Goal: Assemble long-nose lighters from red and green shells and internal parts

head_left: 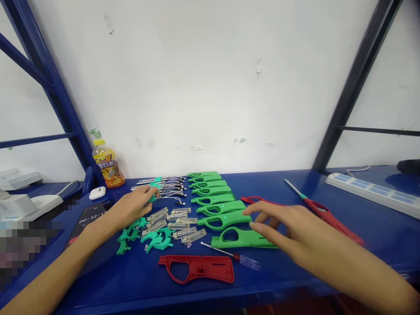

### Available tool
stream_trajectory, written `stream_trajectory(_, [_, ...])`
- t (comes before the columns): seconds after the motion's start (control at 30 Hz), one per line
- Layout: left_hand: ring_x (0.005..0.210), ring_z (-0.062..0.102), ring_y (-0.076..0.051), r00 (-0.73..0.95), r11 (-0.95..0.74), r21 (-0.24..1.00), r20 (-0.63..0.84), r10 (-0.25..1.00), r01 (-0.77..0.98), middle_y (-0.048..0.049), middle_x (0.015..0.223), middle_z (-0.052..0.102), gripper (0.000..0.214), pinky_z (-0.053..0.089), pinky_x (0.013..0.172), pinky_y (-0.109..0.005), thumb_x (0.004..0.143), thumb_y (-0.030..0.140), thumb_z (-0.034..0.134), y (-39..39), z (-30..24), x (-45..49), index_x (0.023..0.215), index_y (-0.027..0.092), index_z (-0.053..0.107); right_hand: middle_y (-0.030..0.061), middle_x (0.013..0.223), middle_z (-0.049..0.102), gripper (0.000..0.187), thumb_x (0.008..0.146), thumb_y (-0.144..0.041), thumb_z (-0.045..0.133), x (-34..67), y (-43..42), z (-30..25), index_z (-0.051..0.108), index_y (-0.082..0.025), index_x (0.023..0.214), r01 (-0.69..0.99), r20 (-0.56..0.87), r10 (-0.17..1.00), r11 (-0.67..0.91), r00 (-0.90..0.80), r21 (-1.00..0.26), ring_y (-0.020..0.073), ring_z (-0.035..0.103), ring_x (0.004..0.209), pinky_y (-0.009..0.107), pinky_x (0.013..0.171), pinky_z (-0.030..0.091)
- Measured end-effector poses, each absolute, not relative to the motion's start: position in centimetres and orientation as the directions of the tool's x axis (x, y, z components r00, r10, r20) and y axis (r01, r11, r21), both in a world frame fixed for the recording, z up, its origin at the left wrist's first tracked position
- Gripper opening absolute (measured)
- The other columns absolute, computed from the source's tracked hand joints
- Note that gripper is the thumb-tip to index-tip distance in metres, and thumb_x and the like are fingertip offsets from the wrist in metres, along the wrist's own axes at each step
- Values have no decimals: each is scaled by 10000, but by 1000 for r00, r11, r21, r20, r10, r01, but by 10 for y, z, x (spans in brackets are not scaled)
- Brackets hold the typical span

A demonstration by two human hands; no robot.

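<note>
My left hand (136, 204) is at the near end of a row of metal lighter tubes (169, 189) with teal collars and thin wires. Its fingers are bent together, and a teal part shows beside the fingertips; the grip itself is hidden. Below it lie teal triggers (157, 240) and several clear fuel tanks (180, 227). My right hand (285, 225) hovers with thumb and fingers apart, holding nothing, by the column of green lighter shells (226, 218). In front lies a red lighter shell half (203, 269), hollow side up, with a screwdriver (239, 258) behind it.
A red lighter (323, 212) with a metal tube lies at the right, near a white power strip (374, 192). Another red shell (254, 199) is partly behind my right hand. Left stand a drink bottle (108, 164), a white earbud case (97, 193) and a phone (87, 221).
</note>
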State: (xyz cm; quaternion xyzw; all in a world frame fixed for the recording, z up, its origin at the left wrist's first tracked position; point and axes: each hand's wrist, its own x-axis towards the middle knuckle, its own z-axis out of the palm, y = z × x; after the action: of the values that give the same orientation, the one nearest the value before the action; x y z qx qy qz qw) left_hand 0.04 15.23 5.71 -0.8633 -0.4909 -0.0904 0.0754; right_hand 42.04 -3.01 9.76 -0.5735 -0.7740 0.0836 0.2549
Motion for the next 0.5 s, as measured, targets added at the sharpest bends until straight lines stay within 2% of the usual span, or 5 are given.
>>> stream_trajectory(0.23, [990, 704, -318, 486, -524, -3, 379, 788, 852, -113, 1166, 650, 347, 539, 877, -426, 990, 409, 417, 127, 81, 4, 1196, 238, 638, -29, 1095, 791, 442, 1020, -401, 669, 410, -35, 102, 618, -422, 1458, 785, 108, 964, 262, -245, -561, 200, 741, 969, 314, 858, 574])
stream_trajectory(0.3, [1035, 703, -302, 479, -534, 19, 416, 773, 845, -90, 1202, 656, 322, 529, 918, -399, 1032, 443, 425, 104, 84, 8, 1209, 270, 630, -23, 1117, 786, 500, 994, -413, 713, 407, -35, 103, 600, -428, 1481, 782, 65, 966, 242, -251, -574, 211, 738, 989, 314, 847, 572])
stream_trajectory(0.37, [1004, 720, -278, 471, -555, 72, 446, 761, 829, -54, 1197, 680, 292, 539, 865, -345, 1043, 471, 456, 77, 84, 13, 1207, 308, 634, -25, 1126, 787, 543, 961, -410, 760, 403, -36, 104, 601, -446, 1479, 792, 36, 968, 225, -249, -568, 226, 738, 1016, 321, 844, 572])
stream_trajectory(0.43, [934, 741, -242, 513, -611, 123, 431, 743, 782, -14, 1180, 709, 263, 554, 784, -291, 1029, 493, 506, 51, 81, 17, 1179, 338, 655, -40, 1135, 789, 565, 935, -397, 798, 397, -36, 105, 610, -473, 1463, 802, 34, 964, 237, -262, -548, 234, 739, 1040, 336, 875, 571])
stream_trajectory(0.5, [925, 741, -229, 532, -631, 161, 406, 743, 759, 11, 1155, 732, 254, 565, 800, -270, 1028, 493, 516, 30, 76, 19, 1172, 347, 667, -67, 1148, 789, 592, 922, -377, 824, 390, -35, 103, 602, -507, 1456, 801, 73, 956, 278, -284, -529, 222, 744, 1028, 343, 900, 573])
